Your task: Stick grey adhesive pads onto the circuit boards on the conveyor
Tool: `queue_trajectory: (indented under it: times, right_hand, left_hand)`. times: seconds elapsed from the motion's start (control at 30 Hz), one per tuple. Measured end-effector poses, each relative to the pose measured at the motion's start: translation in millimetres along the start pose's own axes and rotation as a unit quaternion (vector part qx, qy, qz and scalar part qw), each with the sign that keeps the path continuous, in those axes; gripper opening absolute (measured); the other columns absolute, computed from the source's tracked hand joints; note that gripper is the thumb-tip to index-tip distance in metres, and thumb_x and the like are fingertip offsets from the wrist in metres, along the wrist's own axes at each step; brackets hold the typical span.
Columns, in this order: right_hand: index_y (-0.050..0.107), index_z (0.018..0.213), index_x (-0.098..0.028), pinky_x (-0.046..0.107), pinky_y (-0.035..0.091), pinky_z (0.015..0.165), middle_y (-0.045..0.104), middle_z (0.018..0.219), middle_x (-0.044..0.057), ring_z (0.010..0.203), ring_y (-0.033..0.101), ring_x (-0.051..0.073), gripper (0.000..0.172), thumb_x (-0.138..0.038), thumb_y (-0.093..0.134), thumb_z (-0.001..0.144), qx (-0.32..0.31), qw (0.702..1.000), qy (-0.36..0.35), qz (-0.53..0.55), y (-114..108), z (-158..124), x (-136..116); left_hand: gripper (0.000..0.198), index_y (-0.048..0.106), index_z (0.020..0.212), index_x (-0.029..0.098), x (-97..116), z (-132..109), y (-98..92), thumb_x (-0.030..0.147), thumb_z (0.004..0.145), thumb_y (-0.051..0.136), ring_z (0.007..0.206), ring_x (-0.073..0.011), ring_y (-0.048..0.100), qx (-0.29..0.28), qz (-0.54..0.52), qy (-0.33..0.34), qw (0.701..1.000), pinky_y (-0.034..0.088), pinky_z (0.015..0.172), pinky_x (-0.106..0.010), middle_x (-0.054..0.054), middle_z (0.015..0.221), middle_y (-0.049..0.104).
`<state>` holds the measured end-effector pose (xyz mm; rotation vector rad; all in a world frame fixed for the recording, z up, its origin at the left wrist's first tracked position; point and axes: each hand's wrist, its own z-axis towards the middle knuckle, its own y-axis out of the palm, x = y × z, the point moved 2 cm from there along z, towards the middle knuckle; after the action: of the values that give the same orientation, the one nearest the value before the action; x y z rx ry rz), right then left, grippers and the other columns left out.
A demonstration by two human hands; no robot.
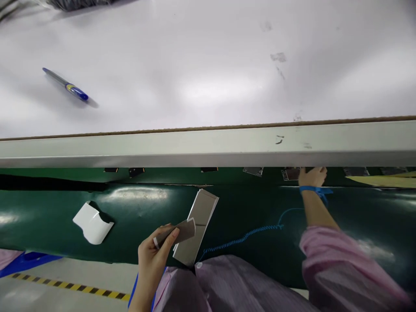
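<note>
Green covering lay over the desk in the head view, under the edge of a white shelf. The left hand was clamped on a grey strip, pinched between thumb and fingers, its far end in front of a slanting stack of longer grey pieces; whether the two touched, I could not tell. The stack lay on the desk, near the person's clothing. The right hand was well apart from the left, reaching to the shelf's edge just beside a board. The shelf hid some of its fingers, so I could not tell whether they gripped anything. A blue strap circled that wrist, and a coiled blue cord ran from it toward the clothing. More boards showed under the shelf, cut off by its edge, with a yellow sheet at the far right. Curled white paper lay left of the left hand. On the shelf, at upper left, lay a pen. Below the desk, striped tape crossed the floor.
</note>
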<state>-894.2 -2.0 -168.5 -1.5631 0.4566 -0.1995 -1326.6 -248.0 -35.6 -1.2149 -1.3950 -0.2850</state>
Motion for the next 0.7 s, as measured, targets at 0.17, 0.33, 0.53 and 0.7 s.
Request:
queue_trajectory:
  times: [0.17,0.33,0.53,0.7]
  right_hand:
    - [0.057,0.113,-0.003,0.046,0.045,0.078,0.061,0.102,0.028,0.097,0.057,0.037,0.056,-0.053,0.045,0.089,-0.038,0.994,-0.076,0.072,50,-80,-149]
    - [0.045,0.132,-0.009,0.047,0.037,0.095,0.05,0.133,0.025,0.122,0.043,0.036,0.065,-0.051,0.057,0.084,-0.078,0.976,-0.134,0.154,93,-142,-263]
    - [0.034,0.141,-0.002,0.046,0.037,0.097,0.045,0.137,0.028,0.122,0.045,0.036,0.067,-0.028,0.055,0.083,-0.098,0.969,-0.128,0.186,96,-134,-258]
    - [0.046,0.134,-0.007,0.041,0.047,0.081,0.066,0.104,0.021,0.093,0.063,0.031,0.049,-0.025,0.036,0.089,-0.111,0.962,-0.145,0.201,76,-118,-236]
  left_hand:
    - [0.026,0.075,0.067,0.016,5,2,-1.8,0.042,0.067,0.076,0.072,-0.0234,0.07,-0.046,-0.008,0.019,0.999,0.056,0.063,-0.025,-0.008,0.071,0.074]
    - [0.022,0.074,0.062,0.017,6,-6,-14.6,0.038,0.071,0.074,0.072,-0.023,0.07,-0.041,-0.021,0.057,0.997,0.057,0.079,-0.031,-0.007,0.068,0.073]
    - [0.023,0.074,0.062,0.019,-24,-13,-41.3,0.039,0.073,0.073,0.07,-0.0222,0.069,-0.001,-0.044,0.037,0.998,0.056,0.08,-0.033,-0.006,0.067,0.073]
    - [0.024,0.071,0.057,0.018,-27,-8,-50.6,0.038,0.071,0.073,0.061,-0.0201,0.066,-0.001,-0.085,0.039,0.996,0.056,0.074,-0.033,-0.005,0.059,0.07]
